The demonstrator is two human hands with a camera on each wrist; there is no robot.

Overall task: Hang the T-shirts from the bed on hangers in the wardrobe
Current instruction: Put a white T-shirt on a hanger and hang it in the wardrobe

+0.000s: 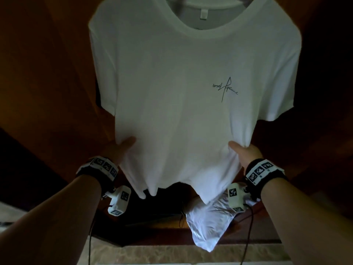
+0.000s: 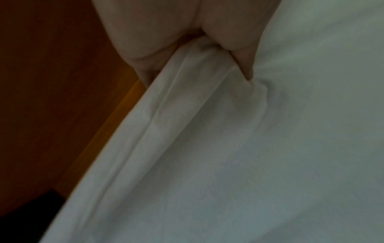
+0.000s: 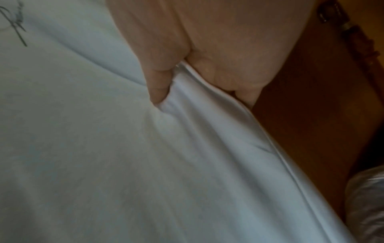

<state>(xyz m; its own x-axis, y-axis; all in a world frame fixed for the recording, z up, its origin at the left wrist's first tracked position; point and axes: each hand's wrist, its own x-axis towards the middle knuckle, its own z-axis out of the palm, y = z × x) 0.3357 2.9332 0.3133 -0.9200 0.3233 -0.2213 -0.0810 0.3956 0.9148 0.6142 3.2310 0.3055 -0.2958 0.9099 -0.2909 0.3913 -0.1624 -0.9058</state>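
A white T-shirt (image 1: 177,92) with a small black script print on its chest hangs upright inside the dark wooden wardrobe, its collar at the top edge of the head view. The hanger is hidden inside the collar. My left hand (image 1: 122,148) pinches the shirt's left side seam low down, thumb on the front. My right hand (image 1: 242,150) pinches the right side seam at the same height. In the left wrist view the T-shirt (image 2: 249,148) fold sits between thumb and fingers of the left hand (image 2: 187,49). The right wrist view shows the T-shirt (image 3: 104,131) edge gripped by the right hand (image 3: 197,69).
Brown wardrobe panels (image 1: 47,73) close in on both sides. A crumpled pale plastic bag (image 1: 210,222) lies on the wardrobe floor below the shirt's hem, the plastic bag (image 3: 367,202) also showing at the right wrist view's corner. A tiled floor (image 1: 172,253) runs along the bottom.
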